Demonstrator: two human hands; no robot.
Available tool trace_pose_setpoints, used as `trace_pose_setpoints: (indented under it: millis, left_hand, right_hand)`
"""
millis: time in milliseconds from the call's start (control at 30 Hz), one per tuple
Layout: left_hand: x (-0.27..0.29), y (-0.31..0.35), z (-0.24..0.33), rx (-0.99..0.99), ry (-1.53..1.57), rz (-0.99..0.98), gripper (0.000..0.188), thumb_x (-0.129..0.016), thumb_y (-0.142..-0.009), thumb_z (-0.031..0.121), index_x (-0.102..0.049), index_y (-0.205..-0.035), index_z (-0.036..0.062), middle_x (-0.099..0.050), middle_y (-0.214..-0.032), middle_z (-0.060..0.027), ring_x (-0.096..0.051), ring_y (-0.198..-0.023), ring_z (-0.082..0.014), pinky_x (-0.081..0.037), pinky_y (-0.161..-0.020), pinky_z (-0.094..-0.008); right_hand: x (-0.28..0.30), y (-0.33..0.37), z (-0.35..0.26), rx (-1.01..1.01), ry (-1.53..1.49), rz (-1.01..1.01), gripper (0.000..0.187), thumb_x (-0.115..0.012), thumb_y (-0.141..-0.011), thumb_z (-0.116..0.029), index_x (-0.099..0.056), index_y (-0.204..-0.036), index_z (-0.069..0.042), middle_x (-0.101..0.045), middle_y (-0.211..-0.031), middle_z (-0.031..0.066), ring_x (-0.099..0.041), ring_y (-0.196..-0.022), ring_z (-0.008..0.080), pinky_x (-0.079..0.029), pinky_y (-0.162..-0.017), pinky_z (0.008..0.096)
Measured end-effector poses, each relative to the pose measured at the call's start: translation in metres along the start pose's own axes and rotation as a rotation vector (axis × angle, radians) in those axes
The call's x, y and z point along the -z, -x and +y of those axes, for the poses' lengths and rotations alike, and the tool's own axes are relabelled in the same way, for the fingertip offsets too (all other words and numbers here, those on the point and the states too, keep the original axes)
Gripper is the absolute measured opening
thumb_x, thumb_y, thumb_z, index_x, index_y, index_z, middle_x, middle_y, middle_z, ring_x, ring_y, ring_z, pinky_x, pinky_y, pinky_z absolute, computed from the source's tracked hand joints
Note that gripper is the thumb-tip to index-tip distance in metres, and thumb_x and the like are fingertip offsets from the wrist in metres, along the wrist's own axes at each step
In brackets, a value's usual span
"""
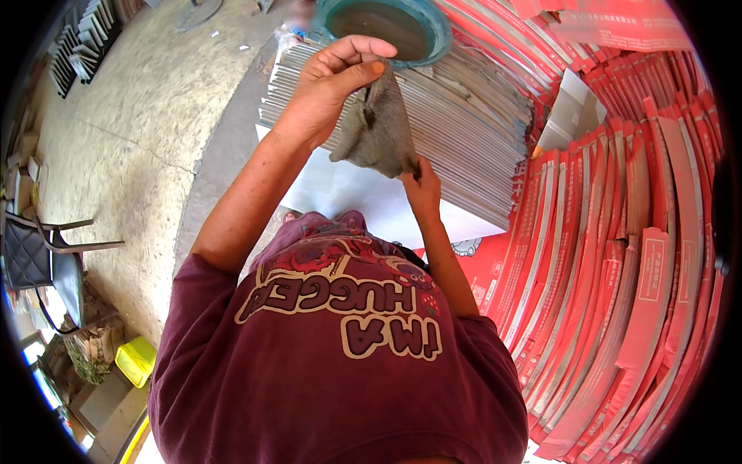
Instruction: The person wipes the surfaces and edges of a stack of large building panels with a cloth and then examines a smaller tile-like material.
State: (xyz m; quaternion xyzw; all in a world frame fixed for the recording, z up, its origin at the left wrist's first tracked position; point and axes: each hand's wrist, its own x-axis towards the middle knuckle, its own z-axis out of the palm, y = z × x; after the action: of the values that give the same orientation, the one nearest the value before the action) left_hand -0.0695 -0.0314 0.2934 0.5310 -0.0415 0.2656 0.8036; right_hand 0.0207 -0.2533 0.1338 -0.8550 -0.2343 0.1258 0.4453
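Observation:
A grey, damp-looking cloth (380,127) hangs stretched between my two hands. My left hand (336,85) is raised higher and pinches the cloth's upper corner between thumb and fingers. Lower and to the right, my right hand (423,185) grips the opposite corner, its fingers partly hidden by the cloth. Behind the cloth stands a long row of thin, pale tiles (464,147) set on edge. A large white sheet or tile face (340,185) lies just below the cloth, at the near side of the row.
A teal basin (444,35) of murky water stands beyond the tile row. Many red cardboard packs (587,286) are stacked along the right. On the left are a dark chair (66,255), a yellow container (135,361) and a concrete floor (131,116), with more upright tiles (85,46) farther off.

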Motion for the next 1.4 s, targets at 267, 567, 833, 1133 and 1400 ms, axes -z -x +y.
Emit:
trace_pose_setpoints:
  millis: [267, 567, 833, 1133, 1400]
  left_hand:
    - [0.035, -0.027, -0.007, -0.011, 0.01, 0.151, 0.02, -0.054, -0.088, 0.005, -0.062, -0.106, 0.0066, -0.06, -0.094, 0.0011, -0.055, -0.087, -0.0071, -0.043, -0.079, -0.0238]
    - [0.08, -0.042, 0.01, -0.034, 0.056, 0.208, 0.022, -0.052, -0.089, 0.004, -0.059, -0.11, 0.0028, -0.061, -0.101, -0.005, -0.056, -0.094, -0.0136, -0.044, -0.083, -0.0285]
    - [0.15, 0.085, -0.103, 0.557, -0.151, 0.369, 0.02, -0.055, -0.086, 0.011, -0.061, -0.105, 0.0095, -0.061, -0.091, 0.0025, -0.056, -0.08, -0.0074, -0.045, -0.072, -0.0233]
    - [0.149, 0.071, -0.125, 0.603, -0.017, 0.527, 0.021, -0.051, -0.087, 0.009, -0.058, -0.107, 0.0065, -0.06, -0.092, -0.0011, -0.058, -0.079, -0.0123, -0.05, -0.072, -0.0274]
    - [0.162, 0.048, -0.19, 0.164, -0.955, 0.167, 0.057, -0.067, -0.078, 0.014, -0.043, -0.129, 0.013, -0.053, -0.117, -0.0118, -0.055, -0.103, -0.0261, -0.047, -0.084, -0.0373]
  right_hand:
    - [0.038, -0.027, 0.014, 0.071, 0.247, 0.178, 0.032, -0.058, -0.075, -0.012, -0.06, -0.106, -0.007, -0.062, -0.102, 0.0152, -0.06, -0.091, 0.0326, -0.047, -0.077, 0.0392]
    - [0.115, -0.049, -0.066, 0.407, -0.03, 0.373, 0.037, -0.05, -0.071, 0.008, -0.063, -0.103, -0.005, -0.065, -0.1, 0.0076, -0.06, -0.095, 0.016, -0.044, -0.087, 0.0264]
    - [0.047, 0.009, 0.056, 0.129, 0.217, -0.008, 0.029, -0.057, -0.077, -0.004, -0.066, -0.103, -0.015, -0.065, -0.099, 0.0097, -0.062, -0.088, 0.0231, -0.048, -0.076, 0.031]
    - [0.057, -0.036, 0.08, 0.105, 0.12, -0.036, 0.037, -0.052, -0.07, 0.006, -0.068, -0.101, -0.008, -0.068, -0.095, 0.0089, -0.062, -0.082, 0.0144, -0.048, -0.074, 0.0253]
    - [0.031, -0.067, 0.068, 0.27, 0.342, 0.087, 0.046, -0.063, -0.078, -0.013, -0.051, -0.122, -0.006, -0.05, -0.125, 0.0199, -0.049, -0.115, 0.0324, -0.041, -0.095, 0.0378]
